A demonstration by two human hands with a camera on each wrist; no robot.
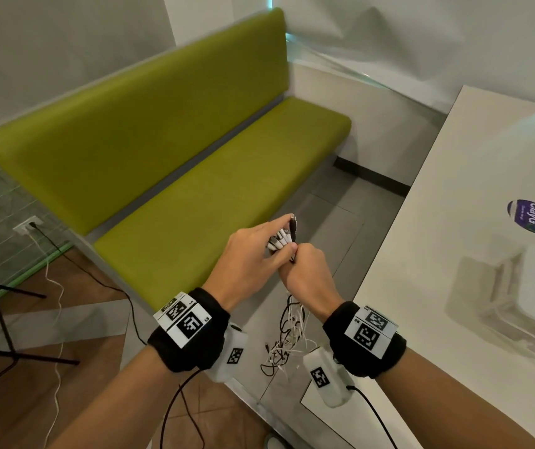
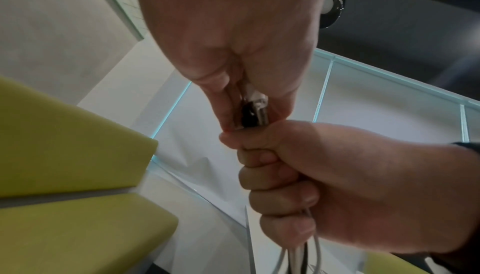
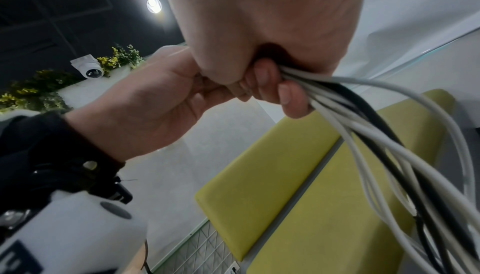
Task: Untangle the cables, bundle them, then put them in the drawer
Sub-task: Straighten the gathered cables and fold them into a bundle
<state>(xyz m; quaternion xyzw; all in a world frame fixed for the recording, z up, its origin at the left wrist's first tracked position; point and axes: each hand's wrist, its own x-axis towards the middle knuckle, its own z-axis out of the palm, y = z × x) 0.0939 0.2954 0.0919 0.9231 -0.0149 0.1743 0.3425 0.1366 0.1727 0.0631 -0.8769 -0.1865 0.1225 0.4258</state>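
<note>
While both hands meet in mid-air between the green bench (image 1: 214,176) and the white counter (image 1: 447,254), I see my right hand (image 1: 308,277) fisted round the cables (image 1: 292,328) just below their plugs. My left hand (image 1: 253,254) pinches the plug ends (image 1: 284,236) above that fist. The loose cable lengths hang down over open floor (image 1: 334,218), beside the counter edge.
</note>
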